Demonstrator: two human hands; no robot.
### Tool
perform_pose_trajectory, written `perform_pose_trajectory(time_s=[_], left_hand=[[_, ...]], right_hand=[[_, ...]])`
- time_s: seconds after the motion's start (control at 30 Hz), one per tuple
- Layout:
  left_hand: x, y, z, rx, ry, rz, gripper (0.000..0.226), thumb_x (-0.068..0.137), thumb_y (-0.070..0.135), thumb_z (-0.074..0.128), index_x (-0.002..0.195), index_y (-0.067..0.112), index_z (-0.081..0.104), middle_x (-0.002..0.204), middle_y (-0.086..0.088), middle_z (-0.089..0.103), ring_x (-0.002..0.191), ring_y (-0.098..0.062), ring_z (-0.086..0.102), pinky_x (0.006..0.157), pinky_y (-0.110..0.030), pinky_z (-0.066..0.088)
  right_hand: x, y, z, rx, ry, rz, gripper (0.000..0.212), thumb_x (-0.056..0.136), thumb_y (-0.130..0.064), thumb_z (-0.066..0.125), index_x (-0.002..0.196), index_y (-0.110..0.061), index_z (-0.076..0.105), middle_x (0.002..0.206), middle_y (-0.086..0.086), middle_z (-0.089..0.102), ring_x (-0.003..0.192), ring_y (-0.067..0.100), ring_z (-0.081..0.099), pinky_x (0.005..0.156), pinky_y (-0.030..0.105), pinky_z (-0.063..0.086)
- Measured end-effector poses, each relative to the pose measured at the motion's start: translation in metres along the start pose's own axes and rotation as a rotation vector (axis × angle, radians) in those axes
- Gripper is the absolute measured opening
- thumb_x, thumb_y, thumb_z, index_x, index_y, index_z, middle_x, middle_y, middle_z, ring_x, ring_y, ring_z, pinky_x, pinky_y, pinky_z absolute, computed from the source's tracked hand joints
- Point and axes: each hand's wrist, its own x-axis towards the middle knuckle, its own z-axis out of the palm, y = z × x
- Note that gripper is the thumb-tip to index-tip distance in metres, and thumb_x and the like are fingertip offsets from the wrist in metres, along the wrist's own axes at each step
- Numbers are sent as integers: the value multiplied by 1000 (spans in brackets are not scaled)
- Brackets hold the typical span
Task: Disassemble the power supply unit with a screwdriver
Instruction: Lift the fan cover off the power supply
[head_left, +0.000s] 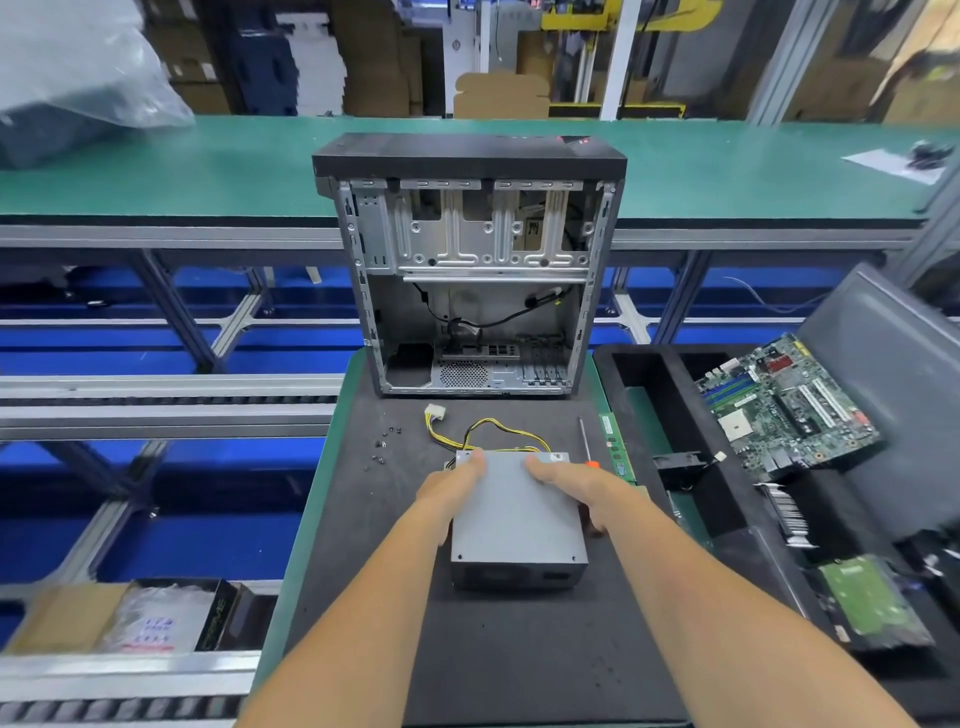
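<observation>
Your left hand (451, 491) and right hand (571, 491) both gripped the grey metal box-shaped power supply unit (517, 525), fingers curled over its far edge. It sat mid-worktop (519, 649) on the dark mat, with the orange-handled screwdriver (587, 441) just right of it.

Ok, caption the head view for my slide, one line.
Both hands, left hand and right hand, grip the power supply unit on the black mat; screwdriver lies beside it.
</observation>
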Motion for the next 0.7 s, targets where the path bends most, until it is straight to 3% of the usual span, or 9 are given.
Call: perform_pose_trajectory(time_s=[0.1,0.17,0.3,0.4,0.53,0.63,0.7], left_hand=[[-1,2,1,14,10,0,86,69,71,56,132,13,47,130,-6,54,112,-29,57,99,-43,46],[0,3,1,33,18,5,89,67,72,55,134,13,46,133,-6,52,116,-30,55,101,-43,44],[-1,4,2,30,18,21,87,71,71,50,136,14,44,136,-6,49,119,-30,53,102,-44,43],[0,5,3,28,38,22,85,74,69,48,139,14,40,139,-6,45,122,-30,49,104,-45,41],[-1,3,1,43,24,20,88,72,74,46,136,14,43,136,-7,49,120,-30,51,103,-44,41],[2,-1,3,136,78,50,88,75,77,42,133,11,45,134,-6,50,108,-24,51,94,-34,42],[1,1,3,179,86,52,88,76,78,42,133,11,46,134,-6,49,111,-25,52,97,-36,43]], right_hand=[[-2,-3,-1,-36,-26,-8,63,81,-65,63,122,-18,53,119,-1,59,98,18,58,91,35,39],[-1,-3,-1,-42,-46,-2,74,80,-69,62,134,-20,51,137,1,51,121,23,52,105,41,33],[-3,-3,-1,28,-54,-33,65,83,-64,62,128,-17,56,133,2,59,116,21,57,100,34,37],[-1,-1,-2,112,-23,-45,64,83,-58,66,126,-12,57,117,5,68,106,25,65,101,43,47],[-2,-1,0,132,-16,-34,71,79,-59,71,127,-10,55,112,5,70,99,24,68,94,41,53],[-7,2,4,81,4,-2,72,76,-64,70,122,-12,48,116,-3,63,87,13,62,74,28,50],[-6,4,5,59,-6,17,61,74,-66,70,110,-19,51,121,-4,62,94,13,61,83,27,48]])
